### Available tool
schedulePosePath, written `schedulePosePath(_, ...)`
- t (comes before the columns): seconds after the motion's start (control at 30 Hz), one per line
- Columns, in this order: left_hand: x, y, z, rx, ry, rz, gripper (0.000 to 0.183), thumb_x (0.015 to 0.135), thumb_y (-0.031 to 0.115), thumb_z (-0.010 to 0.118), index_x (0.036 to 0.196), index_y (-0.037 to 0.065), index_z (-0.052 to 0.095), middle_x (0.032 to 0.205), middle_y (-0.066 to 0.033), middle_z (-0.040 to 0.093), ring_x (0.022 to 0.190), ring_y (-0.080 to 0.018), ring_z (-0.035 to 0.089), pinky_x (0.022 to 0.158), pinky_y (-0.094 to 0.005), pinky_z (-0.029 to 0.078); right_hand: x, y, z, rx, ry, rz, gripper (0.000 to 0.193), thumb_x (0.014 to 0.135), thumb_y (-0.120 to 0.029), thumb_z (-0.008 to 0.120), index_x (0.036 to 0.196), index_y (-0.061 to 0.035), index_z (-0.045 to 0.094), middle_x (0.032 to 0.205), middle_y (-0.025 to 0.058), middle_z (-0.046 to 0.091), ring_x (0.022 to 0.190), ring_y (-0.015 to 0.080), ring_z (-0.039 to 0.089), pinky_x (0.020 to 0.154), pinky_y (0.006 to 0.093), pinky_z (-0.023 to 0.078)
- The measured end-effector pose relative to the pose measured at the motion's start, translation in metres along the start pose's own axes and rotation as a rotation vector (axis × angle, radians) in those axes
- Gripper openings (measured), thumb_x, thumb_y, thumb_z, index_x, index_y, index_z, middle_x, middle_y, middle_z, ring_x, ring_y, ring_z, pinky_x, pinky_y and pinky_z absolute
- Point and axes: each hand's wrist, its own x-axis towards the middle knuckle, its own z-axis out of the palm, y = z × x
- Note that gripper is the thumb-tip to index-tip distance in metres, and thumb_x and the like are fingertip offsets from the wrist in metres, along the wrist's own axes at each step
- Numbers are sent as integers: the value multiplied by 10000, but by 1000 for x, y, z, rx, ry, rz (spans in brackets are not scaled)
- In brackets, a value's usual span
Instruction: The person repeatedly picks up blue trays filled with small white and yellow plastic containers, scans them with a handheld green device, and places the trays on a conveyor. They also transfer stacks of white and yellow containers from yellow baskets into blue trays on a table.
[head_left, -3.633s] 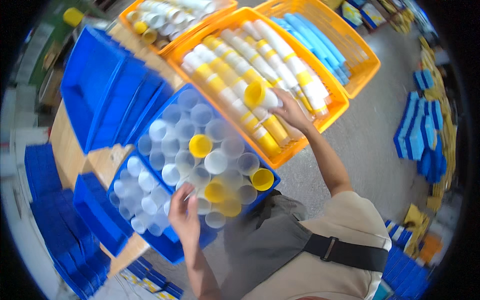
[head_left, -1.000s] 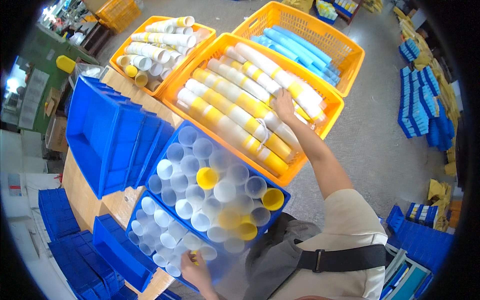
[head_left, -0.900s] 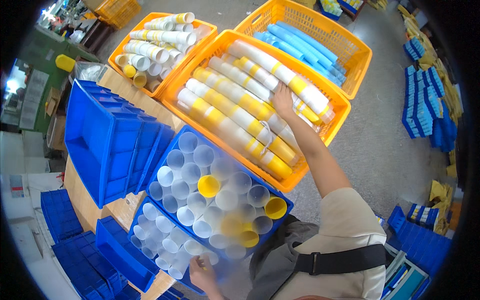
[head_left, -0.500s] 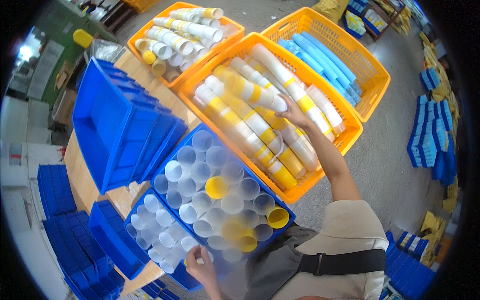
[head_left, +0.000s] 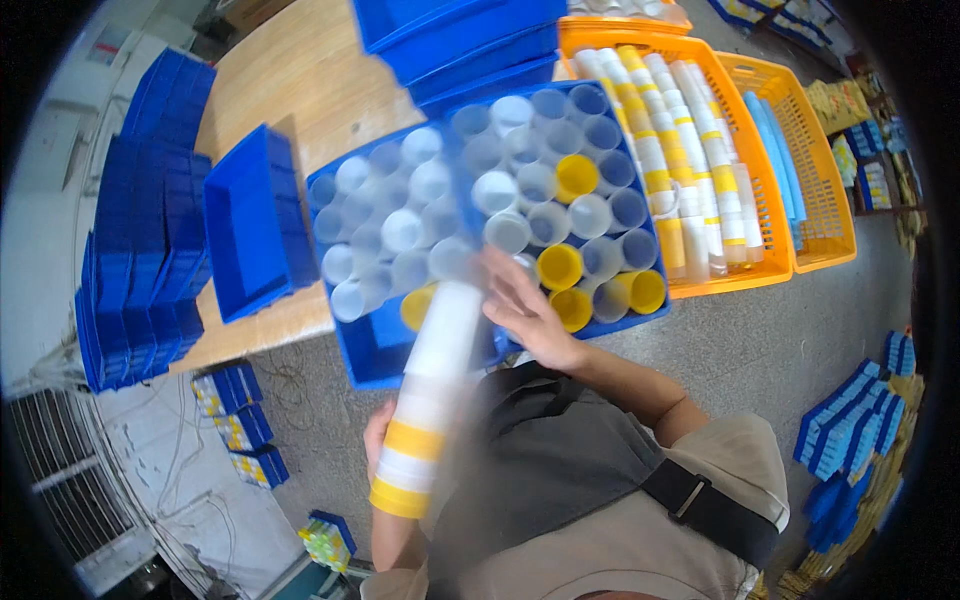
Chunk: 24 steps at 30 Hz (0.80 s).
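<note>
A long tube-shaped stack (head_left: 415, 435), banded white and yellow, slants in front of my body above the blue bins. My left hand (head_left: 379, 437) is wrapped around its lower left side, with most fingers hidden behind it. Beside the stack's upper end is my right hand (head_left: 530, 310), fingers stretched out and slightly blurred; contact with the stack is unclear. Upright whitish tubes (head_left: 402, 230) and a yellow one fill much of the left blue bin (head_left: 365, 375), whose near corner shows bare blue floor. More clear, white and yellow tubes (head_left: 577, 176) stand in the adjoining blue bin (head_left: 655, 308).
An orange crate (head_left: 775, 240) at right holds banded stacks lying lengthwise; another orange crate (head_left: 835, 225) beyond it holds blue tubes. Nested blue bins (head_left: 465, 50) stand at the back of the wooden table (head_left: 300, 70). A blue bin (head_left: 258, 235) and piled bins (head_left: 150, 210) lie left.
My view has swung left. The banded stack has come from the orange crate to in front of me. My right hand has moved back from the crate, and my left hand now grips the stack.
</note>
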Motion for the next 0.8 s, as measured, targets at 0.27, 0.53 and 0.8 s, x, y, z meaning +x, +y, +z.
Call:
schedulePosePath(0.27, -109, -1, -133, -6, 74, -12, 669, 968, 472, 439, 1340, -83, 456, 1176, -260, 607, 958, -316, 643, 806, -405, 539, 7, 116, 155, 466, -123, 607, 499, 999, -364, 550, 1337, -26, 409, 1206, 128, 556, 1148, 228, 560, 953, 391, 486)
schedulePosePath(0.53, -116, 22, -166, -84, -9, -84, 648, 1010, 489, 383, 1318, -73, 474, 1159, -268, 618, 960, -318, 656, 817, -410, 566, -22, 129, 198, 273, -294, 657, 520, 1004, -416, 522, 1294, 15, 493, 1188, 121, 612, 1109, 226, 610, 937, 393, 498)
schedulePosePath(0.8, -126, 22, -177, 52, -18, 32, 654, 963, 420, 533, 1372, -76, 410, 1190, -249, 597, 1036, -330, 646, 885, -435, 547, 4, 133, 165, -545, -513, 32, 537, 1015, -377, 496, 1357, 30, 423, 1425, 183, 445, 1243, 260, 525, 1041, 442, 447)
